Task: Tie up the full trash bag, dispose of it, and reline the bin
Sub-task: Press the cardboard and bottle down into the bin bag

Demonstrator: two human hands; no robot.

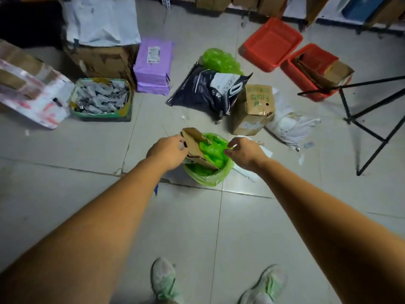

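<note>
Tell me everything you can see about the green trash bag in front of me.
The green trash bag is thin, translucent plastic, standing upright on the tiled floor, mouth open and untied. Crumpled green plastic and a cardboard piece fill it, the cardboard sticking out. The right hand pinches its right edge; the left hand is at its left edge, grip hidden.

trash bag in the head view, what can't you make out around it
1. Bin: head view, wrapped by the trash bag.
2. Grip of the left hand: head view, fingers behind the cardboard.
3. Label on the purple parcel: head view, too small and blurred.
</note>
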